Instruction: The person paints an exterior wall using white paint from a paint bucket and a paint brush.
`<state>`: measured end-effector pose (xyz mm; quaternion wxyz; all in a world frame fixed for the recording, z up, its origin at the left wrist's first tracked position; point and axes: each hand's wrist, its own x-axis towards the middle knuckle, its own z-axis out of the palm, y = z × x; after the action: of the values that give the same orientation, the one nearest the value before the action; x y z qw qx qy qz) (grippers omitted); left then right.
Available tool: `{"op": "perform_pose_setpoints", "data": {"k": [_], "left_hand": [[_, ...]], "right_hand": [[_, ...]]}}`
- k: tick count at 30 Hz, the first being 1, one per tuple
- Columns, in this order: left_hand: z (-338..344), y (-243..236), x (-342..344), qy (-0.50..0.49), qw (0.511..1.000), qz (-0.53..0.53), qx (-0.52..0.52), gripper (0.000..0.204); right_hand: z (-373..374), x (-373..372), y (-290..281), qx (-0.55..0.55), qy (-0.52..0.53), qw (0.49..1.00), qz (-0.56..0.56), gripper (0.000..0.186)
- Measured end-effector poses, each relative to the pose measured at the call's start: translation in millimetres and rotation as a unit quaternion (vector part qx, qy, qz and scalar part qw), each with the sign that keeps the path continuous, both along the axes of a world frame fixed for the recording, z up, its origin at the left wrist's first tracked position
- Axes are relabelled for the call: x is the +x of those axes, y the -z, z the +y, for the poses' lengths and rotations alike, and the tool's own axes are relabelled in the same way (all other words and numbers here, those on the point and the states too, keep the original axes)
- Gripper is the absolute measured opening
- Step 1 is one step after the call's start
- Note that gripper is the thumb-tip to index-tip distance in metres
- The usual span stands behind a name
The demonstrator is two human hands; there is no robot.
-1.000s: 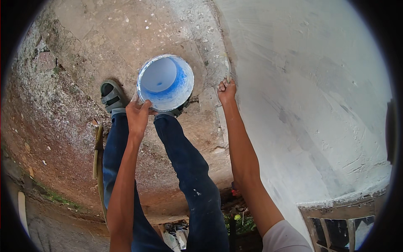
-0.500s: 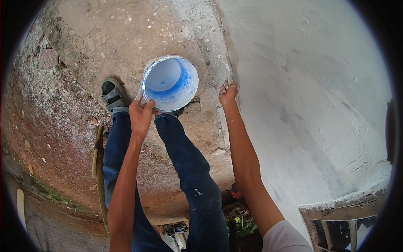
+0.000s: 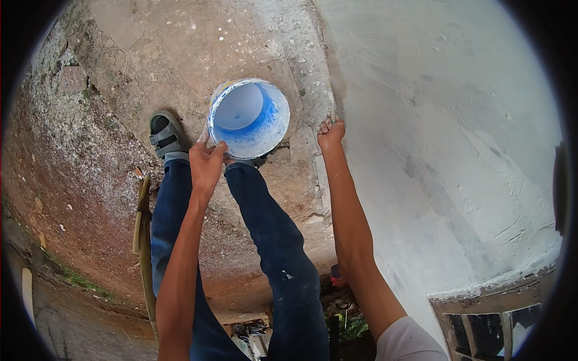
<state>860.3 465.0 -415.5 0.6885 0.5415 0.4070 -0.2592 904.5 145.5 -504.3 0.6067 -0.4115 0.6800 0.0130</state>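
Observation:
A paint bucket [image 3: 265, 123] with a blue, paint-streaked inside and pale liquid in it is gripped at its lower-left rim by my left hand [image 3: 206, 161], fingers closed round it. It is held above my sandalled feet, slightly tilted. My right hand [image 3: 330, 133] is closed on a slim pale tool [image 3: 333, 113], perhaps a brush, whose far end is at the base of the white wall [image 3: 445, 150]; its tip is too small to make out. Both hands have pale smears on the fingers.
Cracked concrete ground [image 3: 144, 60] with flecks and rough patches lies around my feet. A long weathered strip [image 3: 144, 240] lies beside my left leg. A wooden-framed window [image 3: 487, 331] is at lower right, with greenery and clutter at the bottom edge.
My left hand and the bucket have shifted to the right. My right hand has moved slightly down and right along the wall's base, still closed on the slim tool.

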Motion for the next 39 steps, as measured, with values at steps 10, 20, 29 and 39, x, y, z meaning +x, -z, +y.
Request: {"op": "perform_pose_setpoints", "data": {"k": [10,20,29,39], "left_hand": [[17,5,-8,0.010,1.000,0.021,0.014,0.047],[5,5,-2,-0.015,1.000,-0.008,-0.005,0.041],[0,6,6,-0.009,1.000,0.002,-0.014,0.033],[19,9,4,-0.008,1.000,0.007,0.020,0.036]], "right_hand": [[53,2,-21,-0.023,-0.012,0.998,-0.051,0.026],[36,77,-12,-0.011,0.090,0.995,-0.048,0.027],[53,79,14,-0.013,0.000,1.000,-0.026,0.027],[85,56,-8,0.018,0.002,0.997,-0.072,0.027]]}}
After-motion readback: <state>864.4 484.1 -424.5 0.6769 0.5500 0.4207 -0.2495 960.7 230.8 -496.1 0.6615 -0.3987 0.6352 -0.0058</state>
